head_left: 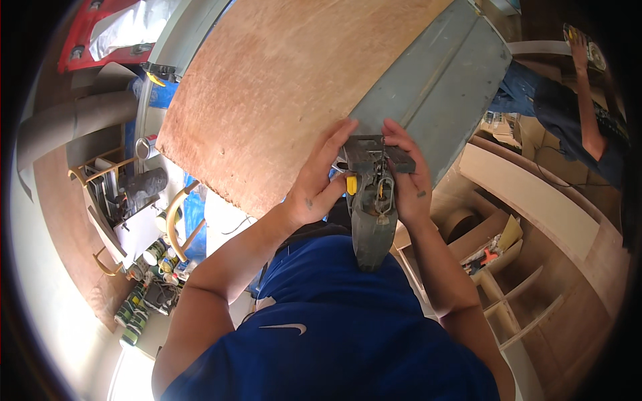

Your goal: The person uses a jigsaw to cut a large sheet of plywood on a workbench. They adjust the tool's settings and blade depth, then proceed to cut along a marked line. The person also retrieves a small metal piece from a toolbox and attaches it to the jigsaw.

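A dark jigsaw (369, 227) with a yellow lever sits between my two hands, close in front of my blue shirt, its flat base toward the board. My left hand (319, 182) grips the tool's left side, thumb beside the lever and fingers reaching up past the base. My right hand (409, 175) grips the right side, fingers bent around the base's far end. Beyond the hands a plywood sheet (281, 80) lies on a grey worn panel (445, 80).
A co-worker's arm (588, 120) reaches up at the upper right. Wooden compartment frames (525, 291) and a pale curved board (528, 197) are on the right. Left are chairs (177, 227), cans and spray bottles (134, 311), a dark rolled sheet (77, 130) and a red frame (77, 47).
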